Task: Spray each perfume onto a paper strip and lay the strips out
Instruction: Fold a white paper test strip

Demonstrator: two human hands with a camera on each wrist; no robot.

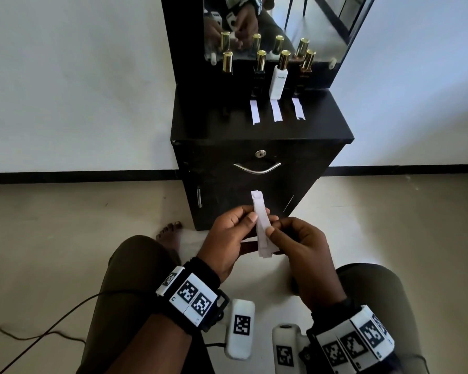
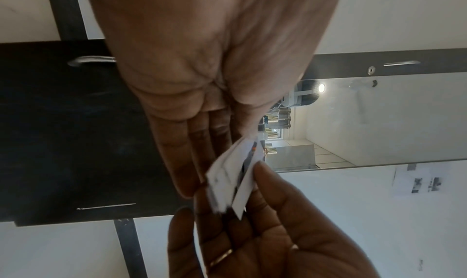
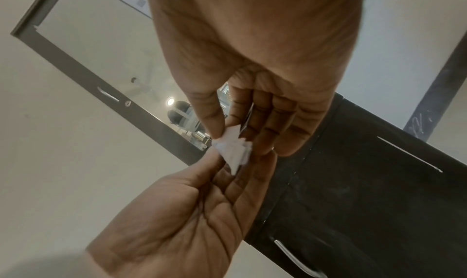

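Low in front of the black cabinet (image 1: 195,125), both hands hold a small bundle of white paper strips (image 1: 262,225) upright. My left hand (image 1: 250,220) pinches the bundle between thumb and fingers. My right hand (image 1: 274,229) pinches one edge of it lower down. The wrist views show the same strips (image 2: 225,182) (image 3: 235,148) fanned slightly between the fingertips. Four gold-capped perfume bottles stand along the mirror: a dark one (image 1: 227,62), a second dark one (image 1: 260,68), a white one (image 1: 278,76) and a brownish one (image 1: 307,64). Three strips (image 1: 255,111) (image 1: 277,110) (image 1: 298,109) lie before the right three bottles.
The cabinet has a mirror (image 1: 322,31) at the back, a drawer handle (image 1: 257,168) and a lock (image 1: 260,153). My knees frame the hands, and a bare foot (image 1: 170,233) rests by the cabinet base. Two white devices (image 1: 239,327) (image 1: 285,346) and a cable (image 1: 52,319) lie on the floor.
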